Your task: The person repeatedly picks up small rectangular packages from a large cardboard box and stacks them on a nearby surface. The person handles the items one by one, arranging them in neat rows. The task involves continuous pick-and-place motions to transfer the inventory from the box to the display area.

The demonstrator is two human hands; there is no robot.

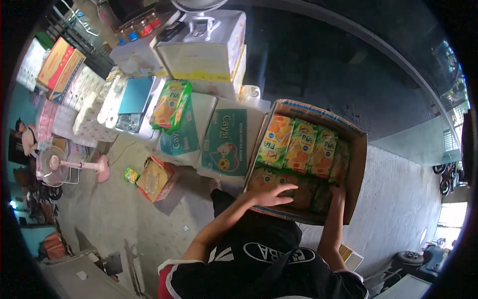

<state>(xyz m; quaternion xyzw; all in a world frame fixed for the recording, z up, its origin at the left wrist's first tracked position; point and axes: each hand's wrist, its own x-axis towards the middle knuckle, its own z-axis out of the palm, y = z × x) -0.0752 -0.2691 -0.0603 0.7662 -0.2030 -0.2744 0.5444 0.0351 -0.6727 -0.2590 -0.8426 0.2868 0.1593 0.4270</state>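
From my end of the feed, the open brown cardboard box point(357, 174) sits just off centre at 3 o'clock, holding glossy green, yellow and orange plastic packets point(301, 145). Taking the box's far side as 12 o'clock, they make two rows: one toward 12, the other, darker in the shade, toward 6.

I see the left grip point(273, 196) at 7 o'clock in the box, fingers spread over the near row and pinching nothing; whether they brush the film, I can't tell. The right grip point(337, 191) is between 4 and 5 o'clock, reaching down inside by the wall. Its fingertips are hidden, so I can't say whether they are spread or closed.

At 9 o'clock, a white-and-teal plastic-wrapped pack point(225, 142) lies against the box. A single green-and-yellow plastic packet point(171, 105) lies apart, at 10 o'clock from the view's centre.

I judge each packet light, soft-skinned and a little slippery, its contents perhaps crushable. I'd favour flat fingers along both long sides, lightly squeezed, rather than tugging a crimped end.
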